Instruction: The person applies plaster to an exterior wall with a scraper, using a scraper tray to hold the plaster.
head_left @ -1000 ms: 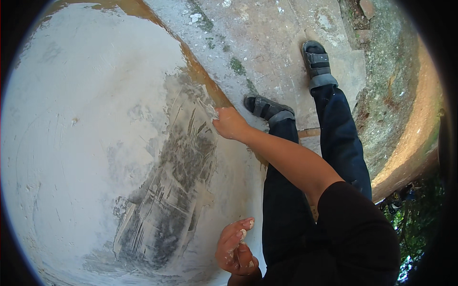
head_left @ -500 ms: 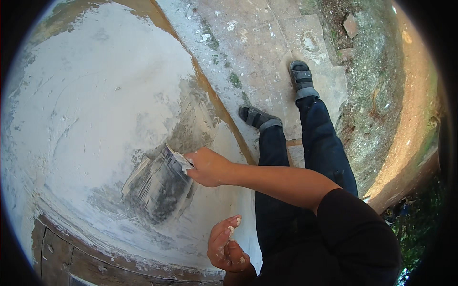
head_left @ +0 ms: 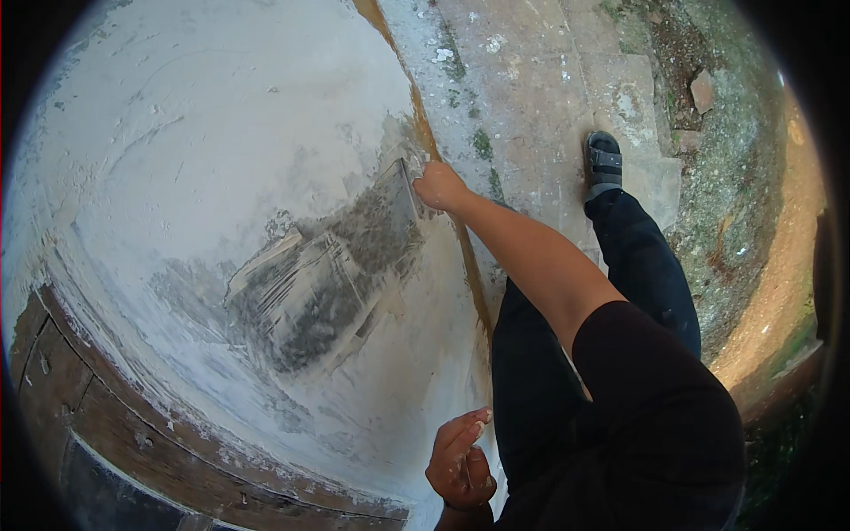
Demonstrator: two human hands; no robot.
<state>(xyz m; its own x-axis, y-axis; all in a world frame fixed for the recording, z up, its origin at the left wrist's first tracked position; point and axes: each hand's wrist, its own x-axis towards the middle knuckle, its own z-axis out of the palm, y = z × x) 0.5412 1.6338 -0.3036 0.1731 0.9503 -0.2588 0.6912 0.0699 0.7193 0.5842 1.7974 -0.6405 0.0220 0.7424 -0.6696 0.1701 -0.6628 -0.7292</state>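
My right hand is closed around a wide putty knife, its blade edge against the wall near the brown strip. Most of the handle is hidden by my fingers. Under and left of the blade lies a dark grey patch with streaky ridges, where the pale coat is thin or absent. White plaster covers most of the wall around it. My left hand hangs low and in front of my body. Its fingers are loosely curled, apart from the thumb, and smeared with white paste; I see no tool in it.
A brown strip runs along the plastered wall's lower edge. Dark wooden boards border it at lower left. My sandalled foot stands on worn paving. Mossy ground and an orange-brown band lie farther right.
My right hand has moved up and rightward with the putty knife, from the dark patch toward the brown strip. The view has shifted, and only one foot still shows.
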